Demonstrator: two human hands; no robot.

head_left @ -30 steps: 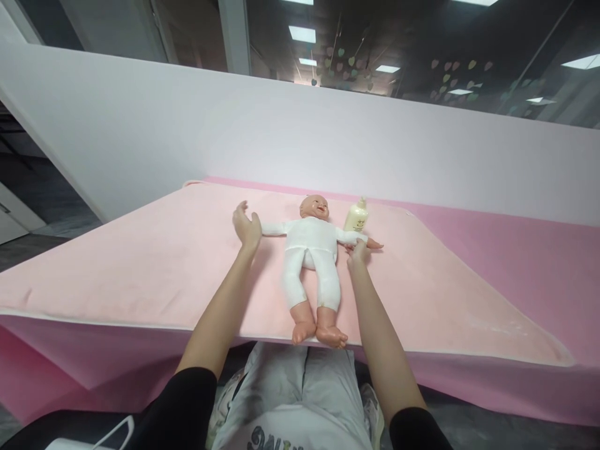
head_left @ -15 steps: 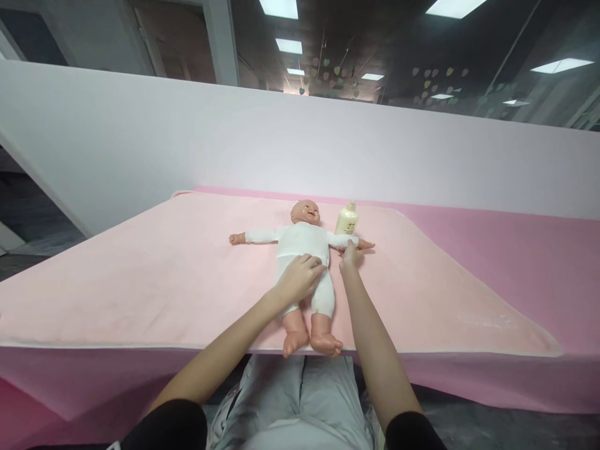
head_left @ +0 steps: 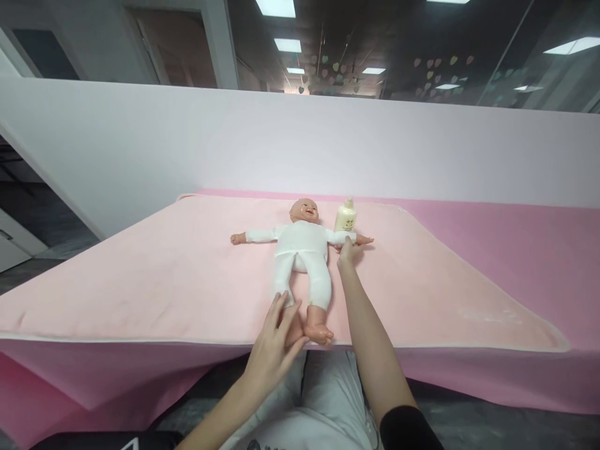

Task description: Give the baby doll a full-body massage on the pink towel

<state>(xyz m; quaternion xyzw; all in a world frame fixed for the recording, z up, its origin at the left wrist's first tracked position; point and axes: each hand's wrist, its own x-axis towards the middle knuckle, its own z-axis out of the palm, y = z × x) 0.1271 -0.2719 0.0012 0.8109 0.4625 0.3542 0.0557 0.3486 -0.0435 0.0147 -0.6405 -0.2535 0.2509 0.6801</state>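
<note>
A baby doll (head_left: pixel 302 239) in a white cloth body suit lies on its back, arms spread, head toward the wall and feet near the table's front edge. My right hand (head_left: pixel 347 251) is closed around the doll's forearm on the right side, fingers partly hidden beneath the sleeve. My left hand (head_left: pixel 274 340) is at the doll's left-side lower leg and foot, fingers spread apart and covering much of that foot; whether it touches the leg is unclear. Just behind the held arm stands a pale yellow pump bottle (head_left: pixel 345 217).
A peach blanket (head_left: pixel 187 269) with a pale edge lies under the doll, on a pink table cover (head_left: pixel 525 256). A white low wall (head_left: pixel 300 144) rises behind the table. Dark glass with ceiling-light reflections is above it.
My left hand has moved from the doll's hip down to its lower leg, and its fingers have spread. My right hand stays on the forearm. The view has shifted slightly.
</note>
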